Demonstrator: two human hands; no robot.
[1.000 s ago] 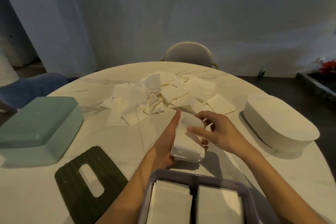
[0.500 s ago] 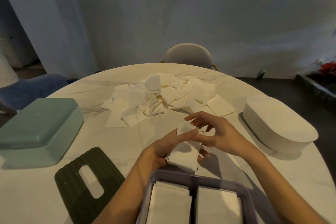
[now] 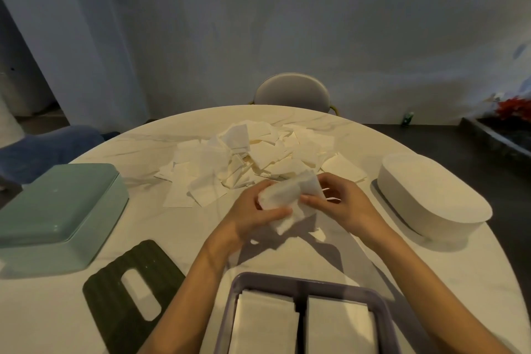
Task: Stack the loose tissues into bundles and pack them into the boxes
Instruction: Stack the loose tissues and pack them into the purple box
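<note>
A bundle (image 3: 290,204) of tissues was held above the table (image 3: 402,267) by both hands, just short of the loose pile (image 3: 258,152). The left hand (image 3: 253,215) was curled round its near-left end, thumb across the top; the right hand (image 3: 336,204) was pinching the far-right end, fingers bent. Compared with a second before, the bundle had been lifted off the table, where it had been squared flat between the palms, and it had been bent or squeezed into a curved wad; blur kept the exact fold from being read. That was judged to mean stacking of this bundle was done and carrying to a box was under way. The purple box (image 3: 301,282) at the near edge was seen open, with two white stacks (image 3: 267,319) already in its two compartments, left and right of a divider; whether room was left on top could not be told. A green box (image 3: 57,210) at left and a white box (image 3: 431,195) at right were closed or upside down; which could not be told. A dark lid (image 3: 115,282) with a slot lay between green box and purple box. Many tissues were left in the pile, so the task was judged well short of finished. Loose grip risk was noted: sheets could slip or fan out.
</note>
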